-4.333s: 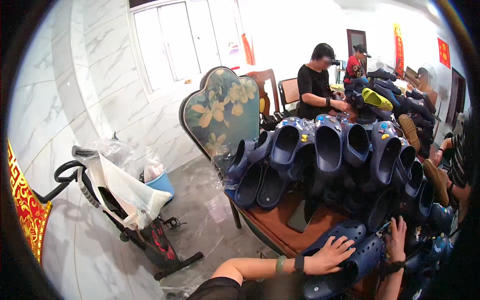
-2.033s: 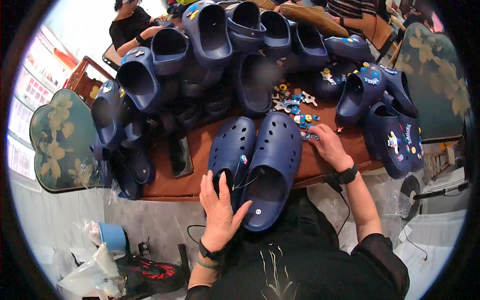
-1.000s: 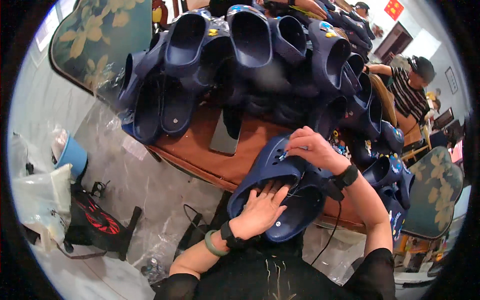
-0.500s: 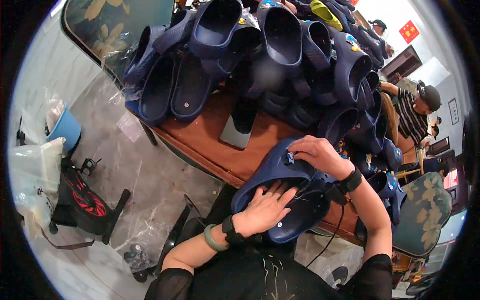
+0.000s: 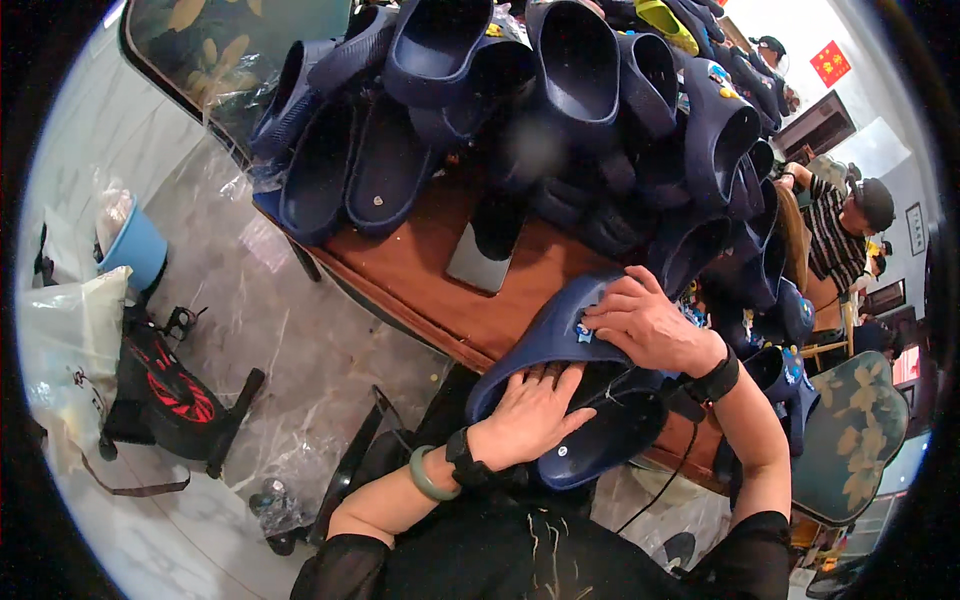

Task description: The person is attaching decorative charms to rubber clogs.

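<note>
Holds a navy clog (image 5: 540,328) just off centre, toward four o'clock of the view, tilted across the near edge of the bench (image 5: 405,270) with toe toward one o'clock; cannot make out the support beneath. Reaches into the foot opening with the left hand (image 5: 530,415), fingers laid under the upper with tips out of sight, thumb spread apart toward three o'clock; likely braces the shell from within against a push from outside. Pinches a small blue charm (image 5: 584,333) in the gathered fingertips of the right hand (image 5: 650,325), right at the upper's outer face and nearly opposite those hidden tips, so probably presses the shell between two sides; cannot tell whether seated in a hole. Has a second clog (image 5: 595,450) at five o'clock of the first, close under both hands, seemingly tied by a thin pale cord (image 5: 618,392) to stay paired. Has loose charms (image 5: 690,297) near two o'clock, handy for the right hand, a phone (image 5: 483,265) toward eleven, and piled clogs (image 5: 575,65) beyond toward twelve, apparently banked there for working room.
</note>
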{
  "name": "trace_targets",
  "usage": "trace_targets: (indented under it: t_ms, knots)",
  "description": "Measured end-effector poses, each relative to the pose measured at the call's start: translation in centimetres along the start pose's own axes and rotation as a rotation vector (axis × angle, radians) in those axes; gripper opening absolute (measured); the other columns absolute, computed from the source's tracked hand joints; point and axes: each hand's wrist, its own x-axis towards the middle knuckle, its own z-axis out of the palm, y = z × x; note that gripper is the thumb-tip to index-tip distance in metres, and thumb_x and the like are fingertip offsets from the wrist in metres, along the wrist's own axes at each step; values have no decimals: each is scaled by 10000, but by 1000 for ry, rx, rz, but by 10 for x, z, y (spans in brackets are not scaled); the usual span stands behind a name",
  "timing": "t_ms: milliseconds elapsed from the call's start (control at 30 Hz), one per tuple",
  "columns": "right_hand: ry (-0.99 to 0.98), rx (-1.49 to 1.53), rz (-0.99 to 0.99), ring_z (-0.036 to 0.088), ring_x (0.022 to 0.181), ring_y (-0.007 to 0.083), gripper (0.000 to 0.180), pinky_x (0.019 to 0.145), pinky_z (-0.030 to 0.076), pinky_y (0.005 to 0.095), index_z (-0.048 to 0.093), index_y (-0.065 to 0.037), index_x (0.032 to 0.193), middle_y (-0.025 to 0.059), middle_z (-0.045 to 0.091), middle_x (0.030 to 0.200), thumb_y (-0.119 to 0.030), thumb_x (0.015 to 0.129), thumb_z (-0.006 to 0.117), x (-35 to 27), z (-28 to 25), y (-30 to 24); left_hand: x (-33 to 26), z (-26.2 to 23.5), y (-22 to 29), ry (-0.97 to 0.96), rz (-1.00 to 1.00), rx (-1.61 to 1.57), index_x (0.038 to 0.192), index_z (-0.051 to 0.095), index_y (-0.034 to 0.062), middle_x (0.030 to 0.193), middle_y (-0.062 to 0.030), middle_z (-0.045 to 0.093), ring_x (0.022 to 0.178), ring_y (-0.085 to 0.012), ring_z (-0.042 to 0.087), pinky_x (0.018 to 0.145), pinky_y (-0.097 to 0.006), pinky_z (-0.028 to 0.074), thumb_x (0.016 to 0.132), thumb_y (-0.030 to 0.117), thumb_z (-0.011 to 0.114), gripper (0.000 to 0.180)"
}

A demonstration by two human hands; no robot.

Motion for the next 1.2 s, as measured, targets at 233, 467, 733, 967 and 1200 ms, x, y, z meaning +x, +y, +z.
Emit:
trace_targets:
  t_ms: [233,467,733,967,1200]
  knots:
    - [-63,51,9,538,1166,213,277,1008,333,470,652,-140,1169,18,633,1227,-262,971,500,-8,2,16,12,-16,4,-261,-78,-54,1450,319,-44,1341,-289,491,1275,-427,438,1001,-512,320,979,492,514,740]
    - [273,96,399,569,1143,314,266,980,420,429,656,-73,1149,123,623,1235,-241,951,600,-104,11,36,9,-4,-2,-218,35,67,1479,333,-9,1515,-341,269,1424,-490,215,1114,-584,184,966,487,530,740]
    - [696,364,899,641,810,338,117,727,510,398,670,-6,894,159,656,851,-120,873,684,-241,95,18,10,-5,5,-313,-16,250,1497,309,10,1542,-310,244,1434,-484,200,1111,-591,191,954,452,551,741]
    - [775,320,959,630,846,342,111,741,506,407,653,-38,926,142,635,886,-51,824,696,-253,142,3,36,-37,8,-296,-66,352,1512,213,-10,1505,-292,300,1369,-451,332,1060,-545,298,817,281,750,925]
    - [907,224,830,613,931,344,267,783,509,412,653,-97,1074,111,606,984,-40,816,689,-218,138,25,35,-43,-1,-121,31,463,1525,160,-29,1495,-310,312,1359,-462,338,1076,-543,273,783,351,803,1053]
